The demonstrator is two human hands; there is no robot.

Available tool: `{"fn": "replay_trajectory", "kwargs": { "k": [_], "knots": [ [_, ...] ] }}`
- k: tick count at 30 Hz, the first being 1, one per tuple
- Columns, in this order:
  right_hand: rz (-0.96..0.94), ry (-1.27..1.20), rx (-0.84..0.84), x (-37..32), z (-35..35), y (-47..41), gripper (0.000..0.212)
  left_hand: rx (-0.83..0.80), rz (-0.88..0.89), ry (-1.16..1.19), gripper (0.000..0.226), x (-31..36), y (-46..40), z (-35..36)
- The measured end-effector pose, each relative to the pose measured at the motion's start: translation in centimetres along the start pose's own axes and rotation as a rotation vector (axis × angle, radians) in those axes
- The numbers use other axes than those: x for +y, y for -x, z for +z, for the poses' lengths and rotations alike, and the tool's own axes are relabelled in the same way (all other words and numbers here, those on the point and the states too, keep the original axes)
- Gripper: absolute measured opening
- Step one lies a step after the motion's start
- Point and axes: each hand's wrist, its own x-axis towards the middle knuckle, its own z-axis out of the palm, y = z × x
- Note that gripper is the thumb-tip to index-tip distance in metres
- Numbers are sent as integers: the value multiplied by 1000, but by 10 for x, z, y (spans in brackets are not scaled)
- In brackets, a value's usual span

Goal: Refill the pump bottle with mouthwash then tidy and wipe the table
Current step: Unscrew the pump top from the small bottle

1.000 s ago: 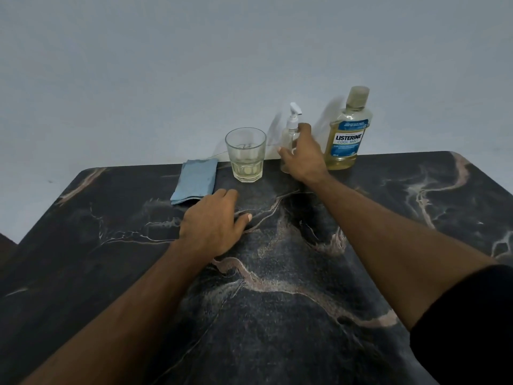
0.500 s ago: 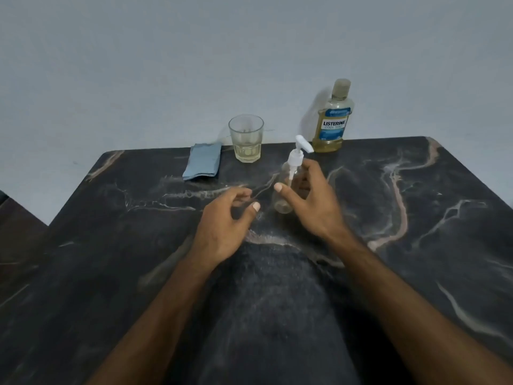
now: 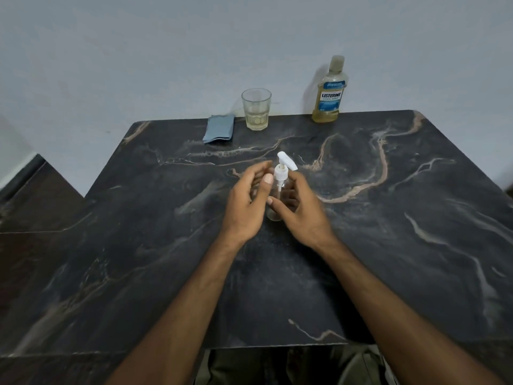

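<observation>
Blue folded cloth [image 3: 218,128] lies at the dark marble table's [image 3: 402,218] far edge, a clear glass tumbler [image 3: 256,109] beside it. Mid-table, the left hand [image 3: 245,204], fingers loosely spread, reaches the small clear pump bottle [image 3: 279,187], which the right hand [image 3: 301,211] grips. Farther right stands the amber mouthwash bottle [image 3: 329,91].

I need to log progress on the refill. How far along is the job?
Early stage. Done: nothing visibly finished. In hand: the right hand grips the clear pump bottle, which looks empty with its pump still on, and the left hand hovers beside it. Left: the mouthwash bottle stands capped at the back, unpoured; the blue cloth lies folded beside the glass, so wiping hasn't begun.
</observation>
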Motion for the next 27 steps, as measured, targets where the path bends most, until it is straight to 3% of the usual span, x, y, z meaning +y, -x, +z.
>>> {"fn": "replay_trajectory", "kwargs": {
  "k": [12,17,27],
  "knots": [
    [-116,171,9,1,9,8,53,-110,79,76,27,5,-14,9],
    [-144,212,17,3,10,9,53,-41,40,164,14,0,-15,12],
    [-129,226,20,1,9,11,53,137,28,204,17,0,-11,21]
  ]
}}
